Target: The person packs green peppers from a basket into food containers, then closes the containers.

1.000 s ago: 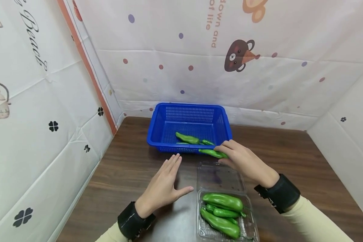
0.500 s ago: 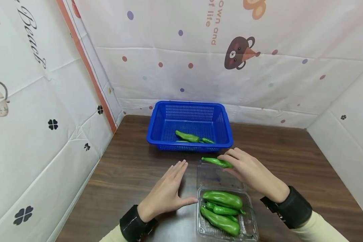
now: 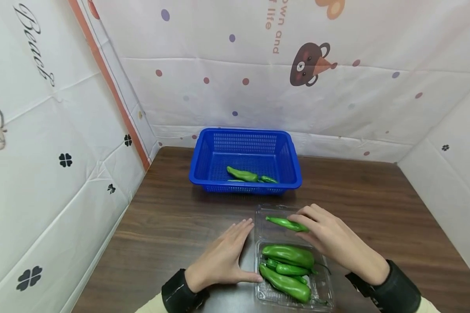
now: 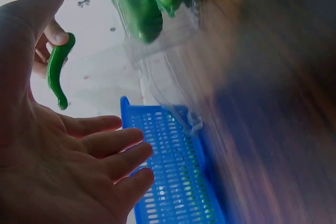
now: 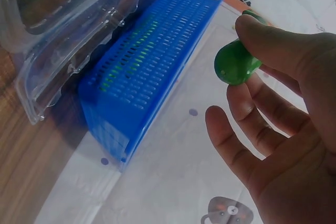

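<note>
Printed sheeting with dots and a cartoon bear (image 3: 307,65) is walling in the whole upper half of the head view, and a dark wooden table (image 3: 172,217) is filling the lower half. Sitting at centre frame, the blue basket (image 3: 244,158) is holding two green peppers (image 3: 243,175) low on its mesh floor. Below it, lower centre, the clear clamshell box (image 3: 293,265) is lying open, lid flat toward the basket, so its tray of larger peppers (image 3: 287,256) is reachable from above. The left hand (image 3: 223,258) is resting flat on the wood, fingers straight, thumb touching the tray's edge, seemingly steadying it. The right hand (image 3: 329,237) is pinching a slim green pepper (image 3: 286,223) by its thick end, hovering over the open lid, tip pointing left.
</note>
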The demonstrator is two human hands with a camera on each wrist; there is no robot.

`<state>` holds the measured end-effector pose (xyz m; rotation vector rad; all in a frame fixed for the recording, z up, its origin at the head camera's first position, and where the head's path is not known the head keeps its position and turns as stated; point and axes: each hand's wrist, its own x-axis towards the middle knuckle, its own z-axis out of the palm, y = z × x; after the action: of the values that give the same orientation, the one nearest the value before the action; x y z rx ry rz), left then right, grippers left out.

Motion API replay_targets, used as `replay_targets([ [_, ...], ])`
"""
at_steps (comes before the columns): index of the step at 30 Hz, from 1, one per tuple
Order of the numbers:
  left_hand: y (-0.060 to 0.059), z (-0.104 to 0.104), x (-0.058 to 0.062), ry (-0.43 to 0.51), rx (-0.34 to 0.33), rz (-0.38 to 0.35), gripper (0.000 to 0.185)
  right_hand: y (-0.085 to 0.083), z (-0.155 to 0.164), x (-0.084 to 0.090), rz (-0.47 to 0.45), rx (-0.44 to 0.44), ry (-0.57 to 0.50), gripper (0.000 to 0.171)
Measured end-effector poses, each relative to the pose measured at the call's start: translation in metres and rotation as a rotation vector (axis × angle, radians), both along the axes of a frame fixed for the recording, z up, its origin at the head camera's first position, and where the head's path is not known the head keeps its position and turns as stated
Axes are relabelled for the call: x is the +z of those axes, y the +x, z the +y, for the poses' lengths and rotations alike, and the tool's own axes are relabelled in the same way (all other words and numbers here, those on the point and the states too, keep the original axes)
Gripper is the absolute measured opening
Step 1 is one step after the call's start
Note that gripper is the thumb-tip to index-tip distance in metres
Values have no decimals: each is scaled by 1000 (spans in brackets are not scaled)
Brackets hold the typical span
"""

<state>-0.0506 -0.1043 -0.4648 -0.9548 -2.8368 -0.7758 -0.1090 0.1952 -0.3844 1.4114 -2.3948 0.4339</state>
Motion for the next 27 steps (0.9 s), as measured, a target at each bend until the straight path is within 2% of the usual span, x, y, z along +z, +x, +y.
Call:
replay_targets([
  [2, 1, 1, -1, -4, -17, 7, 125, 2, 1, 0, 0, 0, 1, 52],
  [3, 1, 2, -2, -7, -26, 14, 124, 3, 2, -1, -2, 2, 0, 51],
  [6, 3, 3, -3, -23, -49, 37, 124, 8, 3, -3, 2, 8, -3, 31],
  [15, 5, 5, -6, -49, -105, 69, 122, 16, 3, -15, -8, 34, -40, 39],
  [18, 6, 5, -8, -50, -113, 64, 122, 19, 3, -19, -8, 47, -60, 41],
  [27, 7, 5, -9, -48, -111, 56, 121, 27, 5, -27, -26, 46, -55, 31],
])
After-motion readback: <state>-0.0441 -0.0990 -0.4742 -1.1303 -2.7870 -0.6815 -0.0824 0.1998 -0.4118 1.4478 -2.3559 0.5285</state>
